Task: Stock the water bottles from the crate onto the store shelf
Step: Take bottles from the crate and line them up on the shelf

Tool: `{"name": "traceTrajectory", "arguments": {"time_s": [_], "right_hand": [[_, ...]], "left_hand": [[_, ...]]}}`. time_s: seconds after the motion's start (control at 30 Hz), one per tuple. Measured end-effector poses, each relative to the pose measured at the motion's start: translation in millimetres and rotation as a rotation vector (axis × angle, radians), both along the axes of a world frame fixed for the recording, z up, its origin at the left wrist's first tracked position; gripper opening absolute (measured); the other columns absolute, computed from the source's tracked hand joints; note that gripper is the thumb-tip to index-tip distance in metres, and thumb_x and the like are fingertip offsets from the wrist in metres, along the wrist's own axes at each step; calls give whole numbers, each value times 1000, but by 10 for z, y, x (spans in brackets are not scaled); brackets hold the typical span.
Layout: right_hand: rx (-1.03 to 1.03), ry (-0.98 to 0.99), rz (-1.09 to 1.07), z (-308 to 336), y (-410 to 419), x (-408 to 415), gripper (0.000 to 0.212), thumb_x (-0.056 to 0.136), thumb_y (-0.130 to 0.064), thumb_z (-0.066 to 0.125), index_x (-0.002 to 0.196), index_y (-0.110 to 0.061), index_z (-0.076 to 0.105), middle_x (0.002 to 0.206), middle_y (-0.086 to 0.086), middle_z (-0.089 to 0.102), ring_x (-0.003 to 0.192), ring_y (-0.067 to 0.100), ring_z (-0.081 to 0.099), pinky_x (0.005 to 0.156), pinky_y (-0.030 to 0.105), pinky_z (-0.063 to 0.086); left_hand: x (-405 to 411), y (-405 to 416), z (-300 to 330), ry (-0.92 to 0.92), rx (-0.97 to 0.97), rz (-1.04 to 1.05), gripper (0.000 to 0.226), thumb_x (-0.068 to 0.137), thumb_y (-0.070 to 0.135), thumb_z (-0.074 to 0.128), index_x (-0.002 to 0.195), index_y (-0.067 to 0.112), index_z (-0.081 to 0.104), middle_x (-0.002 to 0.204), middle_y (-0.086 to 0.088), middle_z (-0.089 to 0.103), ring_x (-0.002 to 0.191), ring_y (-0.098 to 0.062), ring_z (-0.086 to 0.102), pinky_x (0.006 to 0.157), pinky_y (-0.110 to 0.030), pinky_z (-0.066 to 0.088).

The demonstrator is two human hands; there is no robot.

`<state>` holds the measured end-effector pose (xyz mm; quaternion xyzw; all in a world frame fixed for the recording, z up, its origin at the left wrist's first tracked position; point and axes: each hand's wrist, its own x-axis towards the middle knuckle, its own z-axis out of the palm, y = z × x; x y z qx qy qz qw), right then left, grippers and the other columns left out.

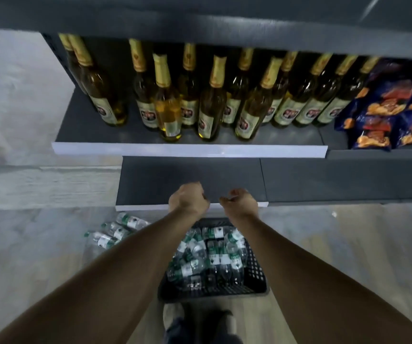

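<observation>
While both hands, left hand (188,198) and right hand (241,201), hang with fingers loosely curled around nothing over the near edge of the bare shelf (192,178), water bottles (210,256) fill the black crate (256,274) beneath them.

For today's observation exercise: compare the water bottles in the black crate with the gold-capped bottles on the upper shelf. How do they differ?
1. The water bottles are clear with green-and-white labels; the gold-capped bottles hold yellowish liquid and have gold foil necks.
2. The water bottles lie jumbled in the crate on the floor; the gold-capped bottles stand upright in rows on the upper shelf.
3. The gold-capped bottles have long, narrow necks; the water bottles look stubbier.

Both kinds are labelled.
</observation>
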<state>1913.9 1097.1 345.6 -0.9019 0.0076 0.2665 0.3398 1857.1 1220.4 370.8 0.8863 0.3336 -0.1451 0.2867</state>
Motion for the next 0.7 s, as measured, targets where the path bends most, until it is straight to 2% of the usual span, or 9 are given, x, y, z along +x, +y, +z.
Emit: {"name": "traceTrajectory", "arguments": {"time_s": [0.1,0.17,0.2,0.3,0.37,0.43,0.57,0.6,0.7], "right_hand": [[-35,51,-5,-503,-158,-73,32,84,-39,66,110,-22,59,99,0,70,83,19,67,60,19,42],[-92,51,40,-945,-281,-94,23,83,-36,64,99,-21,58,78,-3,66,60,8,62,44,17,36],[-109,52,58,-1184,-337,-103,20,82,-35,65,94,-22,55,70,-5,62,54,4,59,41,17,37],[-131,88,79,-1933,-495,-146,31,85,-33,68,111,-20,58,84,2,63,74,16,62,63,25,47],[-135,127,93,-2422,-560,-195,39,87,-30,68,121,-18,56,98,7,70,84,24,65,68,30,48],[-125,173,130,-2842,-603,-275,39,90,-29,66,125,-17,54,103,5,70,86,22,65,65,26,45],[-92,153,114,-3476,-690,-433,37,90,-31,67,121,-15,54,89,-3,61,66,4,54,41,11,33],[-90,165,126,-3614,-699,-466,38,90,-30,67,122,-15,54,90,-3,60,66,3,52,41,9,32],[-99,207,160,-4031,-685,-537,40,92,-33,65,124,-14,52,94,1,62,68,7,54,50,19,37]], "left_hand": [[-2,-66,-508,39,-26,-6,15,87,31,62,98,22,67,101,-3,70,92,-25,66,69,-26,44],[37,-88,-927,47,-37,-29,17,88,31,62,101,21,66,101,-4,69,93,-27,65,71,-27,44],[52,-95,-1155,49,-34,-35,17,89,30,62,101,19,67,101,-5,69,94,-28,65,73,-29,46],[31,-144,-1865,93,-47,-40,15,87,26,62,97,16,68,96,-6,70,93,-30,66,76,-34,53],[-20,-160,-2312,140,-62,-43,14,88,28,63,96,17,66,95,-6,69,90,-30,66,74,-35,54],[-81,-172,-2726,164,-81,-38,18,89,31,64,97,15,65,97,-5,69,92,-30,66,76,-37,54],[-203,-221,-3449,196,-61,-20,18,92,25,59,104,15,68,106,-3,69,97,-27,65,82,-38,55],[-236,-229,-3603,202,-59,-15,18,91,23,60,105,15,67,106,-3,69,96,-28,66,80,-37,55],[-347,-214,-4038,217,-49,-12,12,90,22,62,101,20,63,99,-5,66,92,-30,66,69,-32,49]]}}
